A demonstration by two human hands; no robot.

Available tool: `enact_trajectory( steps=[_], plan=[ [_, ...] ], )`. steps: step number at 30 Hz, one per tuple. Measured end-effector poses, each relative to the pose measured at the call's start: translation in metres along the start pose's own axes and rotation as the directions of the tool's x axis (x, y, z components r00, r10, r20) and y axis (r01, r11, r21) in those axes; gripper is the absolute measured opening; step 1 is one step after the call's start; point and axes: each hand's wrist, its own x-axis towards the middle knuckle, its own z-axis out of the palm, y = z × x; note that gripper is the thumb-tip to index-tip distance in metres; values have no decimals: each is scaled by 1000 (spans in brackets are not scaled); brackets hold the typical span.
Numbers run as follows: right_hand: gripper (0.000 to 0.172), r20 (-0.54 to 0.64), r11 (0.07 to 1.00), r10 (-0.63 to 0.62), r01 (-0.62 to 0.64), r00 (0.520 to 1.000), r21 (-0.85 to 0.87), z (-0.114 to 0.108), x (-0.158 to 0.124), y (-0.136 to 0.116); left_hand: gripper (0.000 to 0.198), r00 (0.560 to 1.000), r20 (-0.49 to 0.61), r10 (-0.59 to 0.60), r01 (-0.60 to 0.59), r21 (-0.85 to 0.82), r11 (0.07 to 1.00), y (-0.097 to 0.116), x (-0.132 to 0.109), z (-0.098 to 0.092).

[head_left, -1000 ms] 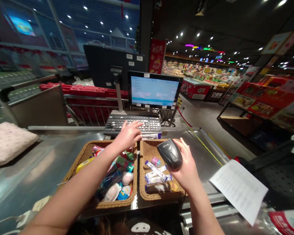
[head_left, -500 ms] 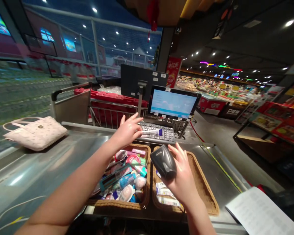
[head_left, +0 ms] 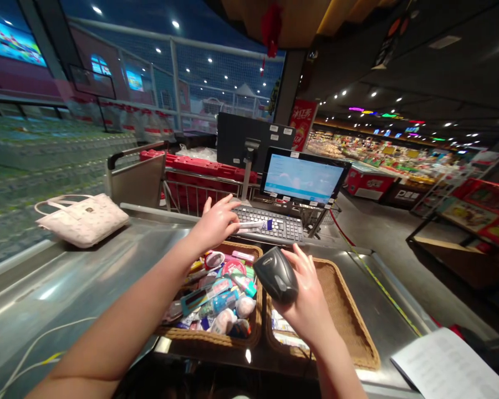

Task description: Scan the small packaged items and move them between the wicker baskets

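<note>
Between the thumb and fingers of my left hand (head_left: pixel 218 221) is one end of a slim white packet with a blue end (head_left: pixel 254 225), held over the keyboard (head_left: pixel 289 226). Its exact kind is too small to tell. My right hand (head_left: pixel 310 291) is wrapped round a black barcode scanner (head_left: pixel 276 274), above the right wicker basket (head_left: pixel 355 316). A few white packets (head_left: pixel 289 339) lie in that basket, partly hidden by the hand. Under my left forearm, the left wicker basket (head_left: pixel 258 310) is heaped with small colourful packaged goods (head_left: pixel 220 296).
A lit monitor (head_left: pixel 303 177) stands behind the keyboard, with a second dark screen (head_left: pixel 233 138) beside it. On the metal counter (head_left: pixel 149 266) a pale handbag (head_left: pixel 85 221) lies at left. Printed paper (head_left: pixel 438 363) sits at right. A cable (head_left: pixel 29 343) runs along the near left.
The view has turned slightly left, so the surroundings sit further right. Both hands keep their holds, and the scanner and packet have barely moved relative to the view.
</note>
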Motion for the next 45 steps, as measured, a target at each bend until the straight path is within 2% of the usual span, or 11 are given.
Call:
enact_trajectory(
  steps=[7, 12, 19, 24, 29, 32, 36, 39, 42, 45],
  plan=[
    [51, 28, 998, 42, -43, 999, 35, 5, 2, -1, 17, 997, 53, -56, 55, 24, 998, -12, -13, 6],
    [50, 55, 996, 57, -61, 997, 58, 13, 5, 4, 19, 990, 100, -102, 98, 45, 994, -25, -26, 20],
    [43, 121, 991, 88, -98, 989, 87, 30, 4, 15, 19, 957, 275, -98, 85, 59, 995, -40, -46, 59],
    [41, 181, 982, 140, -160, 974, 103, 38, 1, 17, 17, 927, 370, -61, 62, 11, 998, -51, -53, 89],
    [41, 239, 970, 175, -208, 955, 123, 44, 1, 20, 17, 913, 406, -29, 16, 35, 999, -57, -51, 112],
    [41, 250, 965, 191, -228, 949, 127, 47, 1, 24, 19, 936, 344, -71, 39, 97, 995, -57, -48, 121],
    [44, 199, 958, 226, -255, 954, 134, 43, -3, 35, 25, 975, 208, -76, 51, 122, 991, -47, -41, 129],
    [48, 119, 949, 282, -295, 952, 112, 30, -10, 48, 27, 977, 213, 17, -33, 70, 997, -29, -33, 135],
    [51, 42, 951, 295, -298, 955, 88, 12, -17, 64, 26, 947, 276, 163, -171, 3, 985, -3, -22, 148],
    [49, -6, 947, 314, -313, 949, 70, -6, -25, 78, 23, 889, 321, 326, -323, -64, 944, 31, -10, 167]
  ],
)
